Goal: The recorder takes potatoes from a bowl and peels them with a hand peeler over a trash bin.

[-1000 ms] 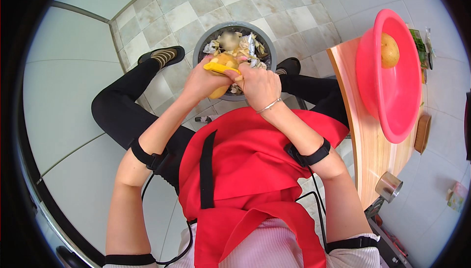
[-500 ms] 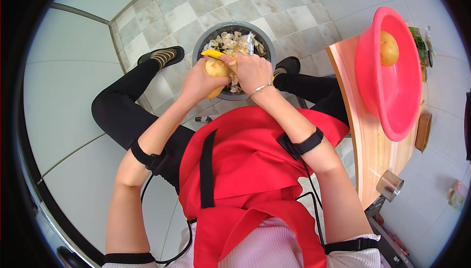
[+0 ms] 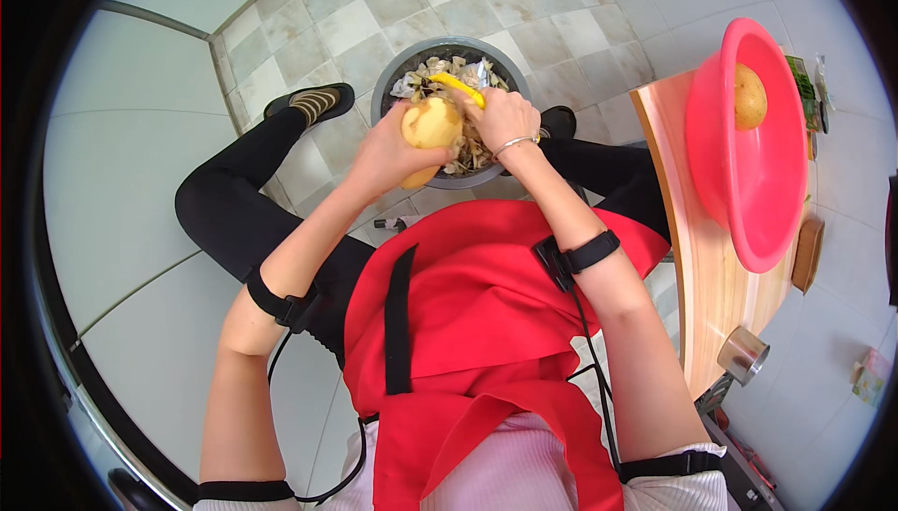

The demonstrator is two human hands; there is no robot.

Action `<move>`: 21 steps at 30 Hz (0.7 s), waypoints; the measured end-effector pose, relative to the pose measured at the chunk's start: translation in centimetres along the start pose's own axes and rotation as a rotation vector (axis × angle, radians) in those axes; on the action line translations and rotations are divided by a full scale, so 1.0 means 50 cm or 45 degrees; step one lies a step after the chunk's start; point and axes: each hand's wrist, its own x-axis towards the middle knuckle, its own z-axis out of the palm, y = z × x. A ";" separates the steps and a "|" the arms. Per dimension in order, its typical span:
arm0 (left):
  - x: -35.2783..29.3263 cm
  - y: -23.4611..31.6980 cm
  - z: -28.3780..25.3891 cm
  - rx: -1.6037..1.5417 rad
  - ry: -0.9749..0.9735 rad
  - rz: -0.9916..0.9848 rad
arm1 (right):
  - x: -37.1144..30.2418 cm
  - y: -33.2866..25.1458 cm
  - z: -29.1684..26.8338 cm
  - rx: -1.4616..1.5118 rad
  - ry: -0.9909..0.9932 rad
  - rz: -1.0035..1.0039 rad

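My left hand (image 3: pixel 382 153) is wrapped round a potato (image 3: pixel 430 125), pale yellow where its skin is off and browner along one side. Closed on a yellow peeler (image 3: pixel 458 89), my right hand (image 3: pixel 506 119) sits just right of the potato, the tool a little apart from it. Both hands are over a grey bin (image 3: pixel 515 64) on the floor. Peelings (image 3: pixel 472 149) and other scraps fill it, partly hidden by my hands. The peeler's blade cannot be made out.
At the right, a pink basin (image 3: pixel 706 151) with an unpeeled potato (image 3: pixel 749 97) inside stands on a wooden board (image 3: pixel 687 259). A metal cup (image 3: pixel 744 355) and a brown brush-like block (image 3: pixel 807 254) are near the board's edge. White cabinet fronts (image 3: pixel 122 174) run along the left.
My right hand has moved right with the peeler, away from the potato. The potato has turned slightly in my left hand, showing more pale flesh.
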 end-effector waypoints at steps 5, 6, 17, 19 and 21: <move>-0.008 0.022 -0.010 -0.494 -0.161 -0.170 | -0.010 0.026 0.003 0.055 0.102 -0.114; -0.008 0.023 -0.010 -0.562 -0.175 -0.210 | -0.014 0.029 0.001 0.055 0.102 -0.111; -0.003 0.015 -0.001 -0.746 -0.193 -0.272 | -0.093 -0.023 -0.025 0.208 0.294 -0.343; -0.003 0.013 0.006 -0.751 -0.209 -0.313 | -0.091 -0.026 -0.028 0.194 0.324 -0.330; -0.009 0.013 0.016 -0.657 -0.189 -0.295 | -0.083 -0.027 -0.032 0.103 0.243 -0.248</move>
